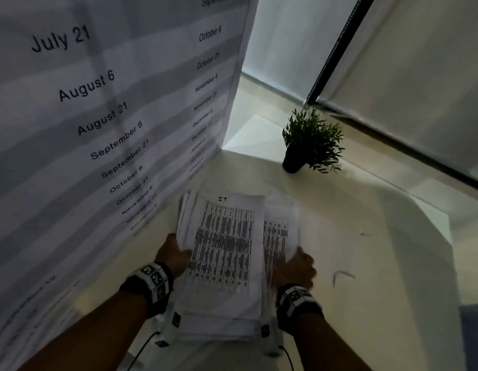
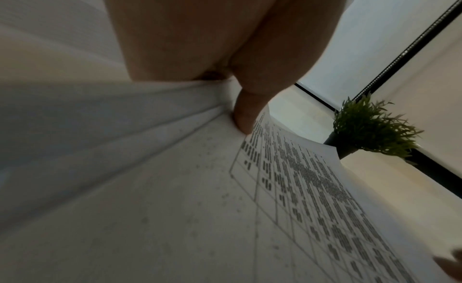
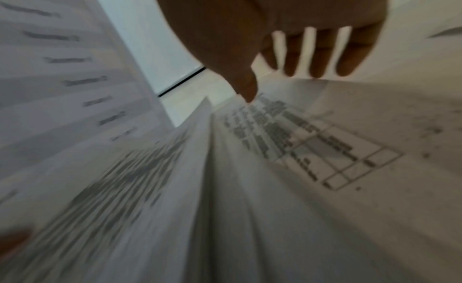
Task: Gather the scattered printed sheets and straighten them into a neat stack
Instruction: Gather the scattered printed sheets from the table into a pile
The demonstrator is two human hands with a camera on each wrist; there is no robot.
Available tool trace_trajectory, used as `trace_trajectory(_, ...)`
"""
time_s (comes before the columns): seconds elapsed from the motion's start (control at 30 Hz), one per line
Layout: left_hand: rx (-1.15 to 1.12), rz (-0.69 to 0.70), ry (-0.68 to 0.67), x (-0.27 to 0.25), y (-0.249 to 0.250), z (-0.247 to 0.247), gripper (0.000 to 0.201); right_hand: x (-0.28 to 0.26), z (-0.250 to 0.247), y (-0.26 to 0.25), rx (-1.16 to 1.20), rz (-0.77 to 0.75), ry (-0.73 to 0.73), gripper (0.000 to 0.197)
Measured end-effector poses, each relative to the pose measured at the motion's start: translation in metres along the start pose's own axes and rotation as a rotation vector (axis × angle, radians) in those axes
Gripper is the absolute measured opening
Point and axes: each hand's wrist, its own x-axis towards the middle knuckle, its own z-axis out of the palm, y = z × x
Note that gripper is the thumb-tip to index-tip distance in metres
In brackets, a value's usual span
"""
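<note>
Sheets (image 1: 222,253) between both hands' grip

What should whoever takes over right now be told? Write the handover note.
Left hand: grips the left edge of the printed sheets, thumb on top.
Right hand: holds the right edge, thumb on the paper; the grip is blurred.
Sheets: gathered between both hands over the white table, top page a printed table.
Done: no loose sheets show on the table.
Left: the edges are still fanned and a lower sheet sticks out on the right; square them and set the stack down.
Nearby: a potted plant and a large date chart.
</note>
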Motion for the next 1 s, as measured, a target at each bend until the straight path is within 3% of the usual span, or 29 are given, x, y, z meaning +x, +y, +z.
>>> trace_trajectory(0.07, 0.0, 0.009, 0.008, 0.004, -0.004, 0.0, 0.053, 0.007, -0.004, 0.007, 0.084, 0.112, -0.068, 0.085)
trace_trajectory(0.13, 0.001, 0.013, 0.011, 0.006, -0.006, 0.002, 0.051, 0.012, 0.001, 0.007, 0.242, 0.115, -0.118, 0.088)
trace_trajectory(0.27, -0.004, 0.022, 0.012, 0.006, -0.007, 0.002, 0.05, 0.008, 0.005, -0.009, 0.386, 0.162, -0.131, 0.044)
trace_trajectory(0.4, -0.001, 0.041, 0.012, 0.005, -0.007, -0.003, 0.051, 0.004, 0.005, -0.013, 0.373, 0.163, -0.253, 0.027)
trace_trajectory(0.53, -0.009, 0.052, 0.006, 0.006, -0.009, -0.009, 0.05, -0.001, -0.052, -0.028, 0.215, -0.019, -0.014, 0.016)
trace_trajectory(0.63, 0.006, 0.054, -0.005, 0.008, -0.01, -0.012, 0.054, -0.004, -0.122, -0.038, 0.12, -0.234, 0.28, 0.027)
trace_trajectory(0.7, 0.023, 0.073, -0.026, 0.011, -0.008, -0.011, 0.056, -0.006, -0.168, -0.043, 0.14, -0.305, 0.449, 0.037)
trace_trajectory(0.77, 0.055, 0.096, -0.043, 0.013, -0.006, -0.009, 0.056, -0.013, -0.209, -0.048, 0.222, -0.37, 0.547, 0.032)
trace_trajectory(0.87, 0.078, 0.129, -0.075, 0.013, -0.002, -0.002, 0.055, -0.026, -0.242, -0.053, 0.408, -0.397, 0.469, 0.026)
trace_trajectory(1.0, 0.047, 0.112, -0.093, 0.007, 0.0, 0.006, 0.057, -0.021, -0.211, -0.046, 0.489, -0.336, 0.205, 0.028)
